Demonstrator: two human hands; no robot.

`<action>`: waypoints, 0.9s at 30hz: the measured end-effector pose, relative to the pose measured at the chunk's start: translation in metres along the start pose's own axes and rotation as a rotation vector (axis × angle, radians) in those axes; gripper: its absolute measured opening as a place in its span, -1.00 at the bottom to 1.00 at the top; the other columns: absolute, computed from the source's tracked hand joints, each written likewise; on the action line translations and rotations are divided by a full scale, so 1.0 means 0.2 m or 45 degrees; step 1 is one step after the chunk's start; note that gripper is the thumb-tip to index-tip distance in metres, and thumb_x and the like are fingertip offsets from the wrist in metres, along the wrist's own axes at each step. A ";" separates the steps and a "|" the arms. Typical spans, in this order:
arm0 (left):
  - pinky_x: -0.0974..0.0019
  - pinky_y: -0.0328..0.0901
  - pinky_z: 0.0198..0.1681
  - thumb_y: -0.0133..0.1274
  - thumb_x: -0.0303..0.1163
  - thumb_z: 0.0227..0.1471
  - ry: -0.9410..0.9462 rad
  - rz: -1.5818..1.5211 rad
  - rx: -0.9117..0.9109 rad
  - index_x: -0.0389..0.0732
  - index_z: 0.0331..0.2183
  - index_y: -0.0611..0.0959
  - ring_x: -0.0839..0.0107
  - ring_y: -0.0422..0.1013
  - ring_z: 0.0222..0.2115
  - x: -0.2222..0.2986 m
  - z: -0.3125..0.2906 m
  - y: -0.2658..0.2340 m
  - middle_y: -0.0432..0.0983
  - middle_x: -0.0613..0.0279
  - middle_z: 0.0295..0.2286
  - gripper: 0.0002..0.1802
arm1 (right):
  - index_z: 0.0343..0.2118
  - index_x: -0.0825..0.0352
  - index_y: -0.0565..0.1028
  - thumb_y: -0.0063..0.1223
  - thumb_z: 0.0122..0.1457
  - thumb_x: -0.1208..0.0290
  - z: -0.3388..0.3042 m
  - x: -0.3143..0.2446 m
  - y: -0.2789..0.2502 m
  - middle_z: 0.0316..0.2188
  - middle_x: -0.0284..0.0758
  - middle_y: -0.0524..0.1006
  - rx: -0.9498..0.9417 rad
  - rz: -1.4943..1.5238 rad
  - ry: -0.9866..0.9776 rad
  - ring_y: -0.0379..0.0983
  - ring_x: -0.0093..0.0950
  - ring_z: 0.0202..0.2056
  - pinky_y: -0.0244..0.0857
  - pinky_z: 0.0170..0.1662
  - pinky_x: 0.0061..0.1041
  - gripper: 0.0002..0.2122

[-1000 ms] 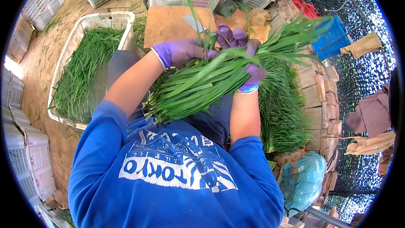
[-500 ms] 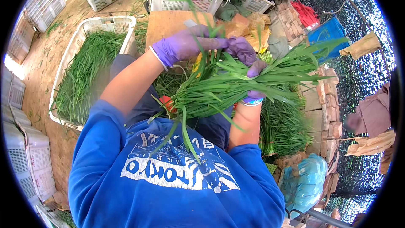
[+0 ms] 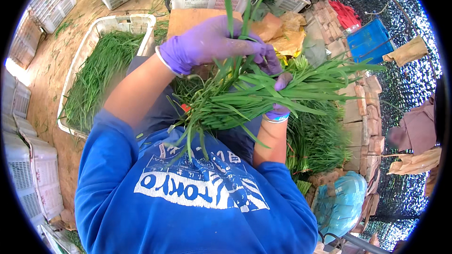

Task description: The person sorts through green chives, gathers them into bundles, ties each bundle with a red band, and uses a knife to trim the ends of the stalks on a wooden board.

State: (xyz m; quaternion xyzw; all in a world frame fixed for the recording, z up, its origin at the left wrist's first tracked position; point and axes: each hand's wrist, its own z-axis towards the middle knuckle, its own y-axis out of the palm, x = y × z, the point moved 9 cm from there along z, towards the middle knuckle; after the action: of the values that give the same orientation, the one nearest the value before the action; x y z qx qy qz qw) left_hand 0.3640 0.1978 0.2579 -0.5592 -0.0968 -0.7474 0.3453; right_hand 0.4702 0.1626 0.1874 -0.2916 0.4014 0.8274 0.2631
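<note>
Both my hands wear purple gloves. My right hand (image 3: 278, 82) is closed round a thick bunch of garlic chives (image 3: 245, 99), held sideways over my lap with the leaves fanning both ways. My left hand (image 3: 212, 42) pinches a few long chive leaves (image 3: 229, 7) at the bunch's upper side, and they stick up past the fingers. The fingertips of the two hands nearly meet, and the leaves partly hide the right fingers. A knot of thinner, drooping leaves hangs at the bunch's left end.
To the left stands a white plastic crate (image 3: 149, 30) of loose chives. Bundled chives (image 3: 318, 136) lie to my right beside a brick edging (image 3: 374, 134). A wooden board (image 3: 188, 19) lies ahead, before another white crate (image 3: 207, 0). A blue plastic bag (image 3: 341, 200) sits at lower right.
My left hand has come slightly nearer and now pinches upright leaves above the bunch. The right hand keeps its hold, and the bunch has shifted a little.
</note>
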 end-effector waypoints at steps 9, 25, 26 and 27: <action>0.42 0.31 -0.43 0.02 -0.34 -0.09 -0.048 1.009 -0.292 -0.23 -0.47 0.61 0.32 0.44 -0.57 0.22 0.08 0.26 0.50 0.15 -0.60 -0.83 | -0.43 0.57 0.38 -0.07 -0.02 0.32 -0.01 -0.06 0.05 -0.44 -0.10 0.44 0.286 -0.109 -0.035 0.38 -0.35 -0.54 0.33 -0.48 -0.44 -0.69; 0.36 0.21 -0.13 0.11 -0.33 -0.16 -0.174 0.089 -0.529 -0.09 -0.10 0.45 0.40 0.37 -0.24 -0.60 -0.20 0.45 0.47 0.13 -0.28 -0.52 | -0.38 0.11 0.48 0.13 -0.09 0.30 -0.35 -0.23 0.25 -0.39 -0.44 0.51 -0.978 0.048 -0.482 0.40 -0.37 -0.24 -0.35 0.14 -0.01 -0.83; 0.32 0.23 -0.19 0.10 -0.32 -0.17 -0.029 0.294 -0.539 -0.09 -0.14 0.48 0.31 0.38 -0.30 -0.55 -0.16 0.45 0.47 0.13 -0.35 -0.55 | -0.38 0.10 0.48 0.14 -0.09 0.28 -0.34 -0.24 0.26 -0.39 -0.45 0.50 -0.952 0.040 -0.498 0.40 -0.37 -0.25 -0.32 0.13 -0.02 -0.83; 0.29 0.25 -0.25 0.09 -0.32 -0.18 0.114 0.500 -0.542 -0.10 -0.18 0.51 0.22 0.38 -0.36 -0.49 -0.14 0.46 0.48 0.12 -0.42 -0.59 | -0.38 0.10 0.48 0.14 -0.09 0.28 -0.35 -0.24 0.26 -0.39 -0.45 0.50 -0.948 0.040 -0.490 0.40 -0.37 -0.25 -0.32 0.13 -0.02 -0.83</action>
State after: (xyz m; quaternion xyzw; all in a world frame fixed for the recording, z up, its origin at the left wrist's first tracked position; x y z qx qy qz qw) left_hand 0.4130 0.1548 0.1370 -0.5935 0.1877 -0.6938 0.3621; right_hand 0.4865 0.0670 0.2114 -0.2008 0.0228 0.9593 0.1973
